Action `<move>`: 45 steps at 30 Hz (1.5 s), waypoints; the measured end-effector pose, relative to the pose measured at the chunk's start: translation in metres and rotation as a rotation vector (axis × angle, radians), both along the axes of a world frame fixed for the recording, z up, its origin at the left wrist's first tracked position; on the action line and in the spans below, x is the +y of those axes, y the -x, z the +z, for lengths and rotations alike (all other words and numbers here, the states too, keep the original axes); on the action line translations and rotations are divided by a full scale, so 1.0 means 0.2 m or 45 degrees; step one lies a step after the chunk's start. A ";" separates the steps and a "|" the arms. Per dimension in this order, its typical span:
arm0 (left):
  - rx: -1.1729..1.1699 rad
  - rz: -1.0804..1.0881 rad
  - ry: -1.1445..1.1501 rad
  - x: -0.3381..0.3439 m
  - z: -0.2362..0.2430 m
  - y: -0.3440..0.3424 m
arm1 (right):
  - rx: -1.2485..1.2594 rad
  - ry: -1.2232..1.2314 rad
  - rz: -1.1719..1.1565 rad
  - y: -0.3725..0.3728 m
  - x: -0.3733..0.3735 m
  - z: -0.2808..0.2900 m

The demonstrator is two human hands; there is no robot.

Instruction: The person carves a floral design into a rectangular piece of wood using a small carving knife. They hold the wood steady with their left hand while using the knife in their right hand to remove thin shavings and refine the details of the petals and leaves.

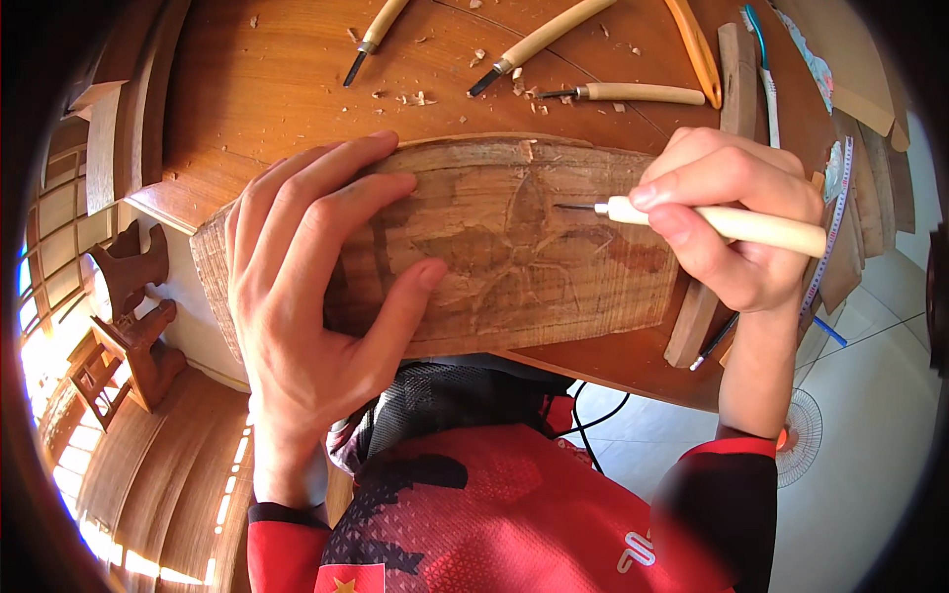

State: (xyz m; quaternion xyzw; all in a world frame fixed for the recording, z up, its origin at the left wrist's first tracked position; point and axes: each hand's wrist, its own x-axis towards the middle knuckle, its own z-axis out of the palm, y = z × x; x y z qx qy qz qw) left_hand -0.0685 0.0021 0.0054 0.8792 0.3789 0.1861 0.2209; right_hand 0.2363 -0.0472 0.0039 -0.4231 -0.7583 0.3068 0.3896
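Observation:
A thick wooden board [613, 306] lies across the near edge of the table, with a shallow flower-like design carved in its face. My left hand [316, 247] rests on the board's left part, its fingers spread and the thumb apart. In my right hand [736, 208] is a wood carving chisel [761, 229] with a pale handle, gripped like a pen. Its thin dark blade points left over the carved design; whether the tip touches the wood I cannot tell.
Beyond the board lie several more chisels [554, 35] among wood shavings [415, 99] on the brown table [267, 79]. To the right are a toothbrush [769, 94], a wooden bar [736, 79] and a measuring tape [835, 217]. A fan [799, 440] stands on the tiled floor.

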 end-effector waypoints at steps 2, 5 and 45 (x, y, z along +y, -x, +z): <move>0.005 0.009 0.012 0.00 0.01 0.00 | -0.023 -0.023 -0.032 0.01 -0.01 0.00; -0.011 0.001 -0.018 -0.01 -0.01 0.00 | -0.052 -0.065 -0.079 0.03 -0.02 0.00; -0.019 -0.027 -0.037 0.01 -0.01 0.01 | -0.187 -0.331 -0.603 0.35 -0.23 -0.05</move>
